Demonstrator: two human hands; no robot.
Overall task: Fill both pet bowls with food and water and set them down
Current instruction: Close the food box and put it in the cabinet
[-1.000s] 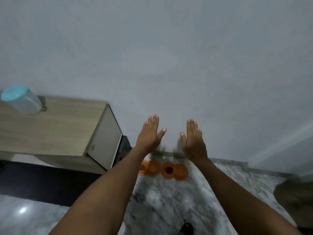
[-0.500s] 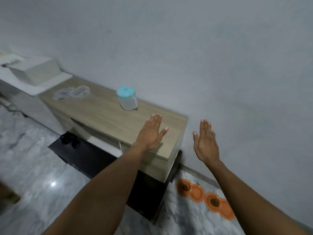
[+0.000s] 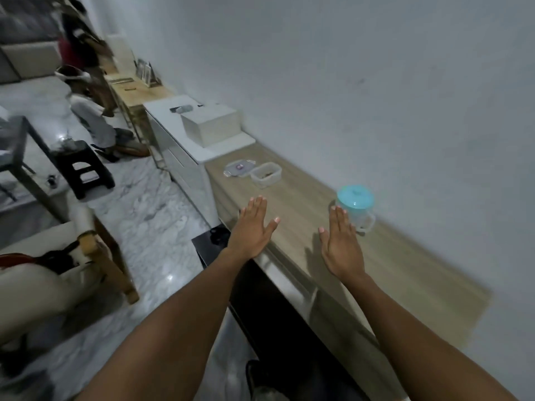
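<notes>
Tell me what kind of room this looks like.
Probably a home living room: marble-look floor, a low wooden sideboard along the wall holding a lidded jug and plastic tub, and a black stool.

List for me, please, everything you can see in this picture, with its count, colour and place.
jug: one, clear with a teal top, on the counter by the wall
food container: one, clear, open, something brown inside, on the counter
lid: one, clear, flat beside the food container
counter: one, light wood, along the wall
cabinet: one, white, at the counter's far end
box: one, white, on the cabinet
stool: one, black, on the floor
floor: grey marble
left hand: flat, empty, over the counter's front edge
right hand: flat, empty, over the counter near the jug
</notes>
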